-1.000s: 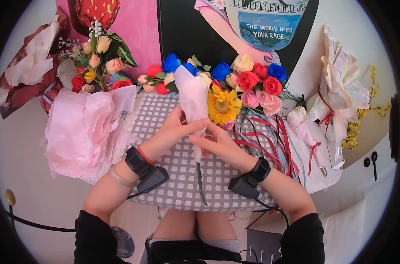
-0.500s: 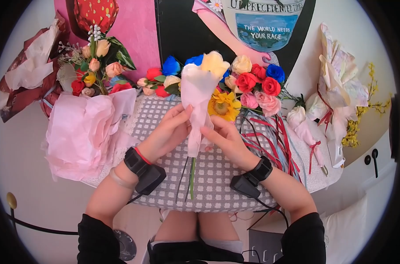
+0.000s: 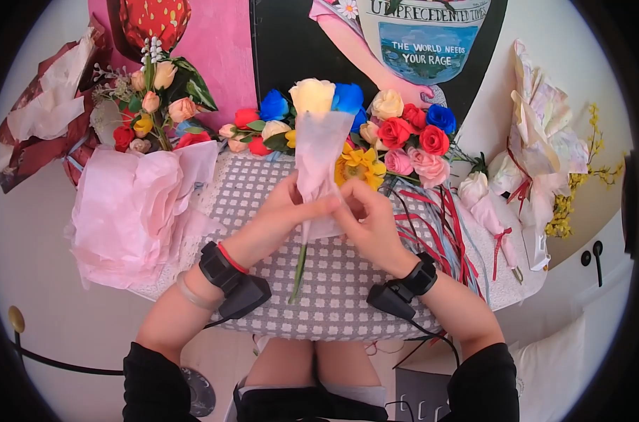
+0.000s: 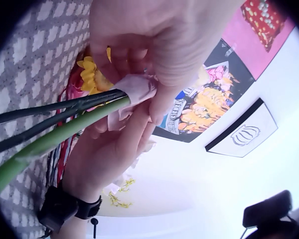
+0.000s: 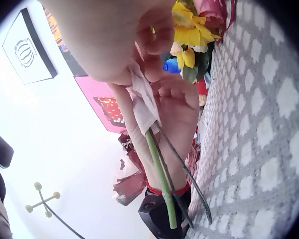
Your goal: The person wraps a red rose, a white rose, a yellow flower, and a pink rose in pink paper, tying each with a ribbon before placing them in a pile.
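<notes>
Upright over the table, a cream rose [image 3: 311,96] rises from a sleeve of pale pink tissue paper [image 3: 321,148]. A blue rose [image 3: 348,97] shows right beside it. My left hand [image 3: 281,214] grips the narrow lower part of the wrap, thumb across its front. Pinched between my right thumb and fingers is the paper's right edge; that right hand [image 3: 369,221] meets the left at the wrap. Below the paper, a thick green stem [image 5: 162,174] and two thin dark stems [image 4: 55,117] stick out in the wrist views.
Pink tissue sheets [image 3: 126,214] are stacked at left. Behind the hands lie a yellow sunflower [image 3: 359,167] and red roses [image 3: 393,131]. Ribbons [image 3: 450,232] trail at right, beside a small wrapped flower [image 3: 485,204]. A grey checked cloth [image 3: 263,309] covers the table.
The wrapped flowers have turned in my hands: the cream bloom, at first behind the paper, showed at the upper right, then swung left to the top. My right hand has shifted slightly right.
</notes>
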The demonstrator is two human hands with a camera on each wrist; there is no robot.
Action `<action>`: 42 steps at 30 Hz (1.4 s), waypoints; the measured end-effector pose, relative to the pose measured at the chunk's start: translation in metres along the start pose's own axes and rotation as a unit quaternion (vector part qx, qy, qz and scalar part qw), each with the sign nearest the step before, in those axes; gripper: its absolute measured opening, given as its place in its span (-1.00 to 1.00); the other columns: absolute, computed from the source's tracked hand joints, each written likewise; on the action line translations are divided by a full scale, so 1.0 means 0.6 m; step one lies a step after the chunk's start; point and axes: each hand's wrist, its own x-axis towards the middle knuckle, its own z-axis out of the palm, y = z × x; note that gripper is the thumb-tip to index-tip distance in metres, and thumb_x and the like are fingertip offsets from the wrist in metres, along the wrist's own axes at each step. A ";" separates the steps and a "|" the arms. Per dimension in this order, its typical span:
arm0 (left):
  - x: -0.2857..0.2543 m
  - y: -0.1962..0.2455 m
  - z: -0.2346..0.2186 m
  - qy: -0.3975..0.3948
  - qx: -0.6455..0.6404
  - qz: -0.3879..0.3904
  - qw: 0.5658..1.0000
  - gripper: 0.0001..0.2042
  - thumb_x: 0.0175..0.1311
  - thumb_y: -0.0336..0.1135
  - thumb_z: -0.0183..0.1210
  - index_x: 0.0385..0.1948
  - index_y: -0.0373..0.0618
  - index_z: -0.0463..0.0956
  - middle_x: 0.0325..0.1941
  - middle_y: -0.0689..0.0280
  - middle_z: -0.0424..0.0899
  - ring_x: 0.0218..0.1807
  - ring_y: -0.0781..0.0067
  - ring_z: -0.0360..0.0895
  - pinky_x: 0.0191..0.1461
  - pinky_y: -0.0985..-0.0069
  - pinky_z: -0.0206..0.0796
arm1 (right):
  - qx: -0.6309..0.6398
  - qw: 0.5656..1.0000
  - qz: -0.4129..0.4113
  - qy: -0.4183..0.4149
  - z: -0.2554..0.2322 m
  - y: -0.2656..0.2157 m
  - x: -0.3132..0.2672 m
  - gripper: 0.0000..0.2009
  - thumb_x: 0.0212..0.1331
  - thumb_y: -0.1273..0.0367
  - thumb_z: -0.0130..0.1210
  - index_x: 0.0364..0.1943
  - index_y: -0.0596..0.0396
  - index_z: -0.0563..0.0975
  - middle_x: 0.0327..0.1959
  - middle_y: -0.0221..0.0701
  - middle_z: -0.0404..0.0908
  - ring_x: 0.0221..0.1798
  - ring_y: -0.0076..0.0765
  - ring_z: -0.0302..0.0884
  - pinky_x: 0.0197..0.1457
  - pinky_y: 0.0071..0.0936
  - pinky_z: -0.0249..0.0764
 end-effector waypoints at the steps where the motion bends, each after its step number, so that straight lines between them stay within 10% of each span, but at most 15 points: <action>1: 0.001 0.005 0.001 0.000 0.000 0.000 1.000 -0.48 0.10 -0.39 0.19 0.11 -0.20 0.17 0.04 0.27 0.39 0.06 0.51 0.37 0.14 0.46 0.24 | 0.063 0.996 0.055 0.010 -0.002 -0.003 0.001 -0.85 0.18 0.36 0.01 -0.45 0.13 0.39 -0.62 -0.55 0.43 -0.63 -0.79 0.29 -0.64 -0.75 0.18; 12: 0.014 0.007 -0.053 -0.037 -0.212 -0.001 0.977 -0.60 0.17 -0.43 0.09 0.03 -0.26 0.23 0.03 0.23 0.43 0.07 0.44 0.40 0.12 0.49 0.28 | 0.149 0.979 0.076 0.115 -0.009 -0.005 0.008 -0.82 0.24 0.30 -0.04 -0.41 0.11 0.38 -0.61 -0.58 0.36 -0.66 -0.80 0.23 -0.65 -0.81 0.17; 27: 0.016 0.015 -0.049 0.126 -0.102 0.057 0.985 -0.69 0.10 -0.59 0.09 -0.09 -0.23 0.33 -0.06 0.27 0.48 -0.08 0.51 0.48 0.00 0.58 0.37 | 0.165 0.966 -0.004 0.200 -0.042 -0.018 0.056 -0.81 0.29 0.27 -0.14 -0.38 0.09 0.31 -0.64 -0.51 0.39 -0.78 -0.73 0.24 -0.74 -0.77 0.13; 33: 0.019 0.005 -0.067 0.125 -0.166 0.083 0.975 -0.64 0.11 -0.59 0.07 -0.03 -0.15 0.26 -0.05 0.29 0.45 -0.02 0.50 0.42 0.04 0.55 0.31 | -0.058 0.988 0.069 0.126 -0.112 0.024 0.125 -0.77 0.20 0.27 0.00 -0.29 0.16 0.35 -0.57 -0.44 0.43 -0.66 -0.68 0.31 -0.64 -0.71 0.19; 35: 0.016 0.009 -0.061 0.135 -0.162 0.077 0.974 -0.67 0.11 -0.60 0.06 -0.06 -0.21 0.29 -0.05 0.27 0.46 -0.02 0.49 0.43 0.04 0.55 0.31 | -0.157 0.967 -0.058 0.193 -0.108 0.001 0.139 -0.76 0.09 0.34 0.10 -0.26 0.20 0.37 -0.49 -0.40 0.45 -0.49 -0.55 0.37 -0.48 -0.58 0.27; 37: 0.014 0.015 -0.052 0.146 -0.159 0.075 0.974 -0.70 0.11 -0.61 0.05 -0.09 -0.26 0.33 -0.05 0.26 0.47 -0.02 0.47 0.44 0.05 0.56 0.32 | -0.407 0.851 -0.214 0.255 -0.103 -0.080 0.140 -0.80 0.02 0.43 0.12 -0.30 0.18 0.39 -0.41 -0.36 0.44 -0.36 -0.40 0.38 -0.32 -0.49 0.30; 39: 0.010 0.020 -0.043 0.136 -0.189 0.087 0.969 -0.68 0.12 -0.60 0.06 -0.06 -0.24 0.31 -0.01 0.26 0.44 0.04 0.49 0.39 0.11 0.54 0.26 | -0.267 0.944 -0.168 0.099 -0.075 -0.108 0.121 -0.87 0.00 0.47 0.11 -0.38 0.15 0.42 -0.45 -0.32 0.41 -0.38 -0.30 0.39 -0.31 -0.46 0.33; 42: 0.006 0.019 -0.045 0.099 -0.166 0.077 0.978 -0.69 0.16 -0.55 0.03 -0.04 -0.23 0.30 0.03 0.27 0.42 0.08 0.48 0.35 0.14 0.52 0.22 | -0.281 0.951 -0.123 -0.029 -0.023 -0.111 0.095 -0.89 0.00 0.46 0.10 -0.40 0.15 0.43 -0.45 -0.28 0.43 -0.38 -0.26 0.44 -0.32 -0.41 0.36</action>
